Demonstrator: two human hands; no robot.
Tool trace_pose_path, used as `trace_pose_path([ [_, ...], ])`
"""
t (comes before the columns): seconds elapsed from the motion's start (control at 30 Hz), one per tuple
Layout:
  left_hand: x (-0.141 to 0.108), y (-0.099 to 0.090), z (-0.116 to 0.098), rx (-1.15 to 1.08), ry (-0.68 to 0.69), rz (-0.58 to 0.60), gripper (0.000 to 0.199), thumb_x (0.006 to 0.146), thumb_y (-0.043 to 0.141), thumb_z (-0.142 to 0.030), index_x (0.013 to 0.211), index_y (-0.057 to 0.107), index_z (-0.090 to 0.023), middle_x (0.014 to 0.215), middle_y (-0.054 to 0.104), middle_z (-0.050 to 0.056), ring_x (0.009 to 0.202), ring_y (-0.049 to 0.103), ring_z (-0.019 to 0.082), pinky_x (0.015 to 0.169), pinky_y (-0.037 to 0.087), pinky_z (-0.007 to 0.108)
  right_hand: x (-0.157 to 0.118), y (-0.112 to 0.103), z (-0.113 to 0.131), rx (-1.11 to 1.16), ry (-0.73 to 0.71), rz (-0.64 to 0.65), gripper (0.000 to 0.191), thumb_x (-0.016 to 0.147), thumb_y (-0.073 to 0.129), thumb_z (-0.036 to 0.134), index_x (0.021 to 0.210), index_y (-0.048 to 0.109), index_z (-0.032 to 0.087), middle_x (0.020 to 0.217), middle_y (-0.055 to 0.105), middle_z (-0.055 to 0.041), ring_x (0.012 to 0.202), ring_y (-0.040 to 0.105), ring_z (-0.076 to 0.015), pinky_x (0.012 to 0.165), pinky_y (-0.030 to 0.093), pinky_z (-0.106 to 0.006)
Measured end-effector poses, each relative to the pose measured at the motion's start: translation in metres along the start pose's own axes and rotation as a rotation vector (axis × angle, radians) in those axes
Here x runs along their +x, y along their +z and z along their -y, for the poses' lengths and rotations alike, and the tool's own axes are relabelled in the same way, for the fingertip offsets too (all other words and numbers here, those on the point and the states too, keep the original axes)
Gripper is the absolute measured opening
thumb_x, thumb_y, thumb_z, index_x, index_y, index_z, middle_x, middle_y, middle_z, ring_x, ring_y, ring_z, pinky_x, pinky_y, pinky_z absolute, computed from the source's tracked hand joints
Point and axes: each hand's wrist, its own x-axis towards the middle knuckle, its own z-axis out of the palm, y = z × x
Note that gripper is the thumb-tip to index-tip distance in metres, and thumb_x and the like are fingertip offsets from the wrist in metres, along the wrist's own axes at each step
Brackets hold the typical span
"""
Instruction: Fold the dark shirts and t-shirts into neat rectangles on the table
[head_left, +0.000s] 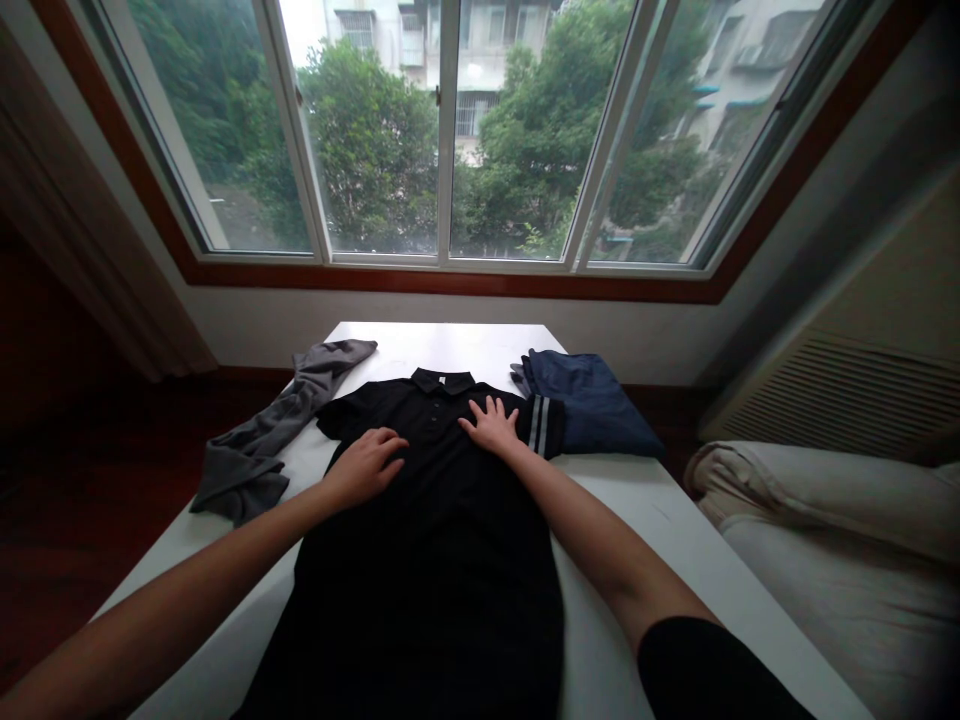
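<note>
A black polo shirt [427, 560] lies spread face up on the white table [637, 520], its collar toward the window. Its right-hand sleeve has two pale stripes and reaches the folded navy clothing. My right hand [493, 428] rests flat on the upper chest of the shirt, fingers spread. Over the left side of the chest is my left hand [369, 462], its fingers slightly bent and the thumb apart. Neither hand shows any cloth gripped between its fingers.
Grey crumpled clothing [259, 450] lies along the table's left edge. Folded navy clothing [600, 405] sits at the back right. A window [450, 280] rises behind the table. To the right stands a pale cushioned seat [832, 520], with a curtain [97, 230] on the left.
</note>
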Motion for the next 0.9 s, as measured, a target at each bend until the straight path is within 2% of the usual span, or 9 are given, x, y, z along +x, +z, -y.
trace_pose_path([
  [0.07, 0.041, 0.022, 0.019, 0.042, -0.096, 0.001, 0.058, 0.1, 0.05, -0.051, 0.15, 0.055, -0.022, 0.16, 0.044, 0.016, 0.15, 0.036, 0.034, 0.123, 0.029, 0.051, 0.008, 0.001, -0.001, -0.015, -0.005, 0.025, 0.08, 0.098, 0.037, 0.077, 0.163, 0.034, 0.031, 0.172, 0.015, -0.0167, 0.158, 0.005, -0.0432, 0.116, -0.001, -0.076],
  [0.17, 0.091, 0.052, 0.051, 0.089, -0.266, 0.025, 0.076, 0.099, 0.041, -0.068, 0.163, 0.035, -0.027, 0.174, 0.016, 0.012, 0.16, 0.011, 0.038, 0.123, 0.015, 0.068, 0.024, 0.0, -0.006, -0.034, -0.021, 0.068, 0.082, 0.097, 0.032, 0.081, 0.165, 0.029, 0.034, 0.174, 0.01, -0.0126, 0.159, 0.002, -0.0401, 0.118, -0.003, -0.073],
  [0.23, 0.116, 0.066, 0.07, 0.108, -0.342, 0.057, 0.082, 0.097, 0.033, -0.076, 0.165, 0.03, -0.031, 0.175, 0.009, 0.01, 0.16, 0.005, 0.038, 0.121, 0.009, 0.072, 0.037, -0.001, -0.01, -0.052, -0.024, 0.099, 0.084, 0.096, 0.029, 0.083, 0.165, 0.026, 0.036, 0.175, 0.007, -0.0101, 0.159, 0.0, -0.0384, 0.119, -0.003, -0.072],
  [0.3, 0.136, 0.073, 0.087, 0.119, -0.394, 0.088, 0.086, 0.095, 0.027, -0.081, 0.166, 0.028, -0.033, 0.175, 0.01, 0.01, 0.16, 0.004, 0.039, 0.12, 0.006, 0.074, 0.051, -0.003, -0.013, -0.071, -0.029, 0.118, 0.084, 0.096, 0.027, 0.084, 0.166, 0.024, 0.037, 0.175, 0.005, -0.0083, 0.16, -0.001, -0.0373, 0.12, -0.004, -0.07],
  [0.47, 0.168, 0.077, 0.122, 0.122, -0.421, 0.112, 0.089, 0.091, 0.025, -0.086, 0.165, 0.026, -0.037, 0.175, 0.012, 0.007, 0.16, 0.004, 0.041, 0.119, 0.003, 0.076, 0.092, -0.002, -0.019, -0.084, -0.056, 0.132, 0.083, 0.097, 0.026, 0.083, 0.166, 0.02, 0.039, 0.175, 0.004, -0.0064, 0.16, -0.002, -0.0358, 0.12, -0.003, -0.069],
  [0.67, 0.203, 0.083, 0.152, 0.115, -0.432, 0.091, 0.087, 0.092, 0.026, -0.085, 0.165, 0.027, -0.039, 0.175, 0.012, 0.006, 0.16, 0.003, 0.04, 0.12, 0.002, 0.074, 0.145, 0.002, -0.026, -0.085, -0.091, 0.129, 0.082, 0.097, 0.026, 0.082, 0.166, 0.023, 0.039, 0.175, 0.006, -0.0061, 0.16, 0.0, -0.0363, 0.121, -0.002, -0.069],
  [0.8, 0.227, 0.081, 0.164, 0.1, -0.417, 0.077, 0.085, 0.093, 0.027, -0.083, 0.165, 0.029, -0.038, 0.174, 0.013, 0.007, 0.16, 0.004, 0.039, 0.12, 0.001, 0.074, 0.168, 0.003, -0.029, -0.087, -0.102, 0.102, 0.081, 0.098, 0.028, 0.08, 0.165, 0.026, 0.036, 0.174, 0.01, -0.0083, 0.16, 0.003, -0.0362, 0.121, 0.0, -0.07],
  [0.9, 0.233, 0.075, 0.162, 0.103, -0.411, 0.053, 0.08, 0.096, 0.03, -0.077, 0.163, 0.035, -0.034, 0.174, 0.018, 0.009, 0.16, 0.009, 0.038, 0.121, 0.004, 0.072, 0.171, 0.003, -0.028, -0.083, -0.12, 0.047, 0.075, 0.101, 0.032, 0.074, 0.164, 0.032, 0.033, 0.173, 0.018, -0.0101, 0.159, 0.01, -0.0344, 0.122, 0.005, -0.066],
])
